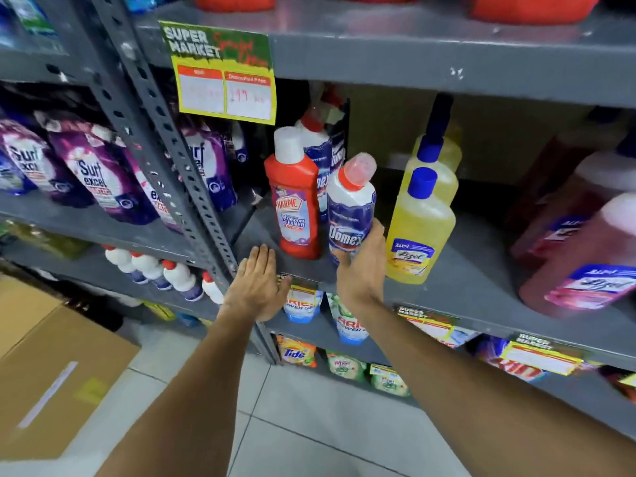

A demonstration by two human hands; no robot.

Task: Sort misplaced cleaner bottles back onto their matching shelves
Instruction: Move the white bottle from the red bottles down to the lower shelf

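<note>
Our right hand (pixel 361 273) wraps its fingers (pixel 377 235) around the Domex bottle (pixel 350 215), standing on the grey shelf (pixel 481 270) between the red Harpic bottle (pixel 294 201) and yellow Lizol bottle (pixel 418 228). Our left hand (pixel 256 284) lies flat, fingers released, at the shelf edge.

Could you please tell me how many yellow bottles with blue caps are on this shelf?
3, in a row running back: front, middle, rear. More may be hidden behind.
</note>
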